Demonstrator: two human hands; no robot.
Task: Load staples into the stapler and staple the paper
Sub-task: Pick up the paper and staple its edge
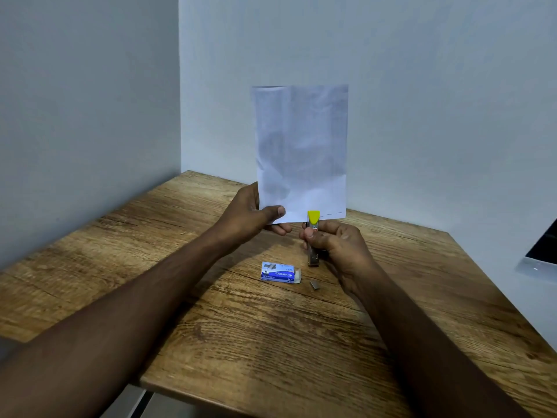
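Observation:
My left hand (251, 214) holds a white sheet of paper (301, 152) upright by its lower left corner, thumb on the front. My right hand (334, 242) grips a small metal stapler (313, 236) with a yellow tip. The stapler's yellow end overlaps the paper's bottom edge near the middle. Two or three staples show along that edge to the right of the stapler. A blue staple box (278, 272) lies on the wooden table (271, 342) below the hands, one end flap open. A short loose strip of staples (315, 285) lies just right of the box.
The table stands in a corner between two pale walls. A dark, flat device (542, 251) shows at the right edge of the view. The table's front edge runs across the lower left.

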